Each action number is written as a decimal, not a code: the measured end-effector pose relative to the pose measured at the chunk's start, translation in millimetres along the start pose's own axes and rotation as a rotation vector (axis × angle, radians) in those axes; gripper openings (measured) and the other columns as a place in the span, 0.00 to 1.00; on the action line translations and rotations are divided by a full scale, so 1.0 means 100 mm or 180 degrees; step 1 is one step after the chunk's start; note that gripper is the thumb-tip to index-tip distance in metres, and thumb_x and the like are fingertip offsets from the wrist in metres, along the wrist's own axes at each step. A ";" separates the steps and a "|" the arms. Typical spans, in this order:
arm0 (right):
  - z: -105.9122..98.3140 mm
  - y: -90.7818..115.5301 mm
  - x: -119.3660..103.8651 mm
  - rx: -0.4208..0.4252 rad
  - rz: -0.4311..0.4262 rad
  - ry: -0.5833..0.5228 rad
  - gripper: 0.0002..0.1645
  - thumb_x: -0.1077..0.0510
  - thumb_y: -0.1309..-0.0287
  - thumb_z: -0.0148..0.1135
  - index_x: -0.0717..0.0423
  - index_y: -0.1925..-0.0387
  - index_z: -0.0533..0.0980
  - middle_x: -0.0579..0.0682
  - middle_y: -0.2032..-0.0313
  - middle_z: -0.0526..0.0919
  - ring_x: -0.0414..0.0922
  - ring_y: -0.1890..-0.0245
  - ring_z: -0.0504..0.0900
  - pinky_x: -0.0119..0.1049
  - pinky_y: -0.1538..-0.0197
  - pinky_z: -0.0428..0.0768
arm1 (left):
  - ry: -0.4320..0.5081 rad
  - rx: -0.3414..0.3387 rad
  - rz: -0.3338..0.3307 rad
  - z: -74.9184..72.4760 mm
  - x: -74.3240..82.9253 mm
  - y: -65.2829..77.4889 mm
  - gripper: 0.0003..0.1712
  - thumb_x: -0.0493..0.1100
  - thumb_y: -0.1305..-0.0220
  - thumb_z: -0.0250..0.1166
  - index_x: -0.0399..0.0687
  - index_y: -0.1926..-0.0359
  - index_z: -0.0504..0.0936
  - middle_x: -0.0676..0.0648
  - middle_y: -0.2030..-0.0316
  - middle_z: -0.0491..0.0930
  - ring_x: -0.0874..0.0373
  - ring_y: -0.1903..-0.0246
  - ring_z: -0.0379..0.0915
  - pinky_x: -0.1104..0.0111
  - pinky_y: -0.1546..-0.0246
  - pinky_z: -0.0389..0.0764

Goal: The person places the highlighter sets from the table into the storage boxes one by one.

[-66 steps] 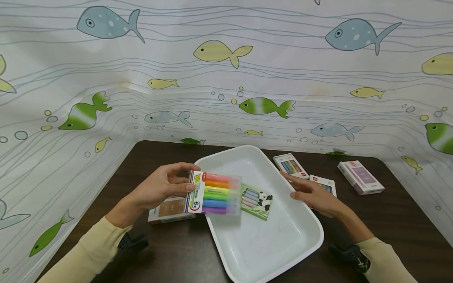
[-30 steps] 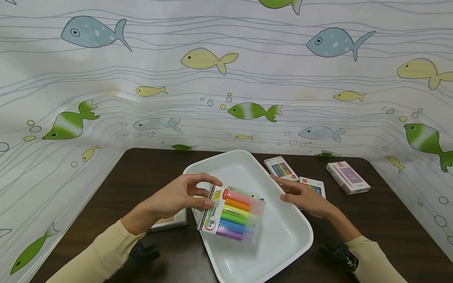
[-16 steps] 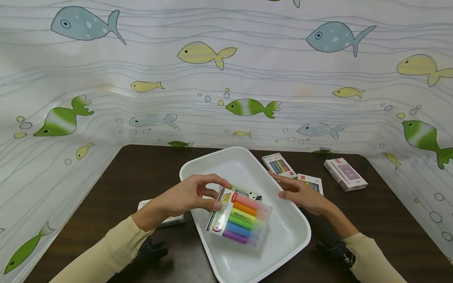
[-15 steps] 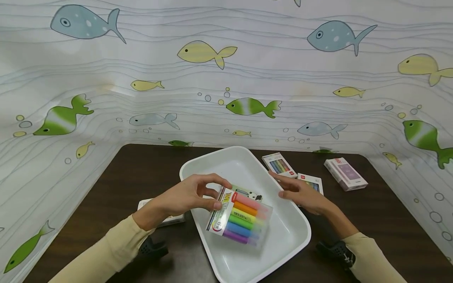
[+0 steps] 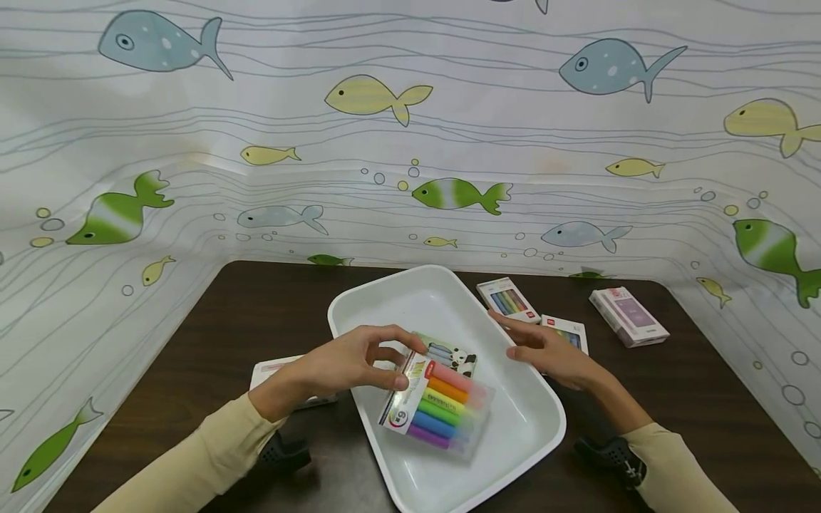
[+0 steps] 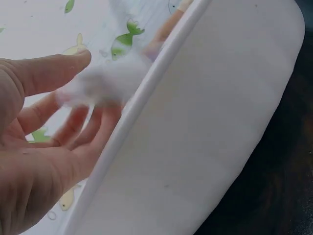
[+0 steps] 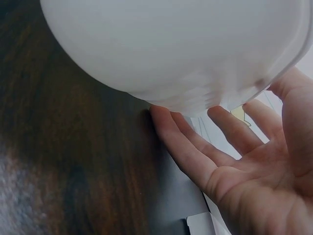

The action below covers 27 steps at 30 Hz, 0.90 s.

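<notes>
Your left hand [image 5: 362,365] has carried the clear plastic pack of six fat, bright pens [image 5: 442,410] in past the smooth white tray's [image 5: 513,427] left rim, so it's now over the tray, partly hiding the flat panda pack [image 5: 458,360]. That grip is nearly closed, pinching the card end; your right hand [image 5: 551,353] loosely holds the rounded rim facing the dark tabletop's [image 5: 680,406] right edge.
</notes>
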State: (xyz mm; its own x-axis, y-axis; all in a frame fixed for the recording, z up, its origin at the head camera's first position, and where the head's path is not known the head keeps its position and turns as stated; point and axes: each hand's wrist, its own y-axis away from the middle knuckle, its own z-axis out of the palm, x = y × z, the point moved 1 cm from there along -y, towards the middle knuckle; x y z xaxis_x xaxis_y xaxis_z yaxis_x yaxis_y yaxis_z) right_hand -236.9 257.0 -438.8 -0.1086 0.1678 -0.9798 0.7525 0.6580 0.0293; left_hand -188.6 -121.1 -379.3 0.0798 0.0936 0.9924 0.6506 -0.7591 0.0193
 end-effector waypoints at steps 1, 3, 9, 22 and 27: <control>0.00 0.00 0.00 -0.0003 -0.0001 -0.0004 0.40 0.62 0.25 0.56 0.50 0.19 0.52 0.68 0.29 0.63 0.63 0.41 0.77 0.56 0.51 0.83 | -0.0183 0.0041 0.0045 0.00 0.01 0.00 0.27 0.38 0.35 0.73 0.50 0.37 0.78 0.48 0.34 0.70 0.47 0.40 0.73 0.53 0.44 0.78; 0.00 0.00 0.01 0.0002 0.0000 0.0000 0.40 0.62 0.25 0.56 0.51 0.19 0.52 0.69 0.30 0.64 0.63 0.41 0.77 0.55 0.51 0.83 | -0.0576 0.0166 0.0157 -0.02 0.03 0.02 0.27 0.42 0.34 0.73 0.57 0.36 0.77 0.54 0.31 0.67 0.55 0.33 0.65 0.50 0.36 0.70; 0.00 0.01 0.00 0.0034 0.0008 0.0042 0.40 0.62 0.26 0.57 0.51 0.19 0.53 0.69 0.31 0.66 0.64 0.41 0.78 0.55 0.52 0.83 | -0.1317 0.0436 0.0341 -0.07 0.12 0.06 0.32 0.50 0.34 0.73 0.72 0.32 0.73 0.65 0.26 0.59 0.66 0.27 0.48 0.46 0.31 0.57; 0.00 0.00 0.00 0.0045 -0.0008 0.0077 0.40 0.61 0.26 0.58 0.52 0.20 0.53 0.68 0.30 0.65 0.64 0.40 0.76 0.54 0.52 0.83 | -0.1624 0.0197 0.0051 -0.01 0.16 0.10 0.34 0.62 0.29 0.63 0.82 0.26 0.62 0.69 0.24 0.51 0.69 0.26 0.44 0.51 0.30 0.58; 0.00 -0.01 0.01 0.0037 -0.0019 0.0093 0.40 0.61 0.26 0.57 0.49 0.20 0.54 0.68 0.31 0.66 0.63 0.40 0.77 0.54 0.51 0.83 | -0.1918 0.0224 0.0098 0.03 0.18 0.12 0.34 0.63 0.27 0.60 0.78 0.24 0.60 0.65 0.23 0.47 0.66 0.25 0.39 0.50 0.29 0.55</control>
State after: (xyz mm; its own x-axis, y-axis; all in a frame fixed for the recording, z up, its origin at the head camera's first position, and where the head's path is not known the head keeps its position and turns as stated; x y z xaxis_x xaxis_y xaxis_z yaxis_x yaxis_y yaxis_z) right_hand -237.6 257.0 -439.2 -0.1319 0.1853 -0.9738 0.7593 0.6504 0.0209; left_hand -177.4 -126.5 -362.0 0.4996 0.4362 0.7484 0.6880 -0.7248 -0.0368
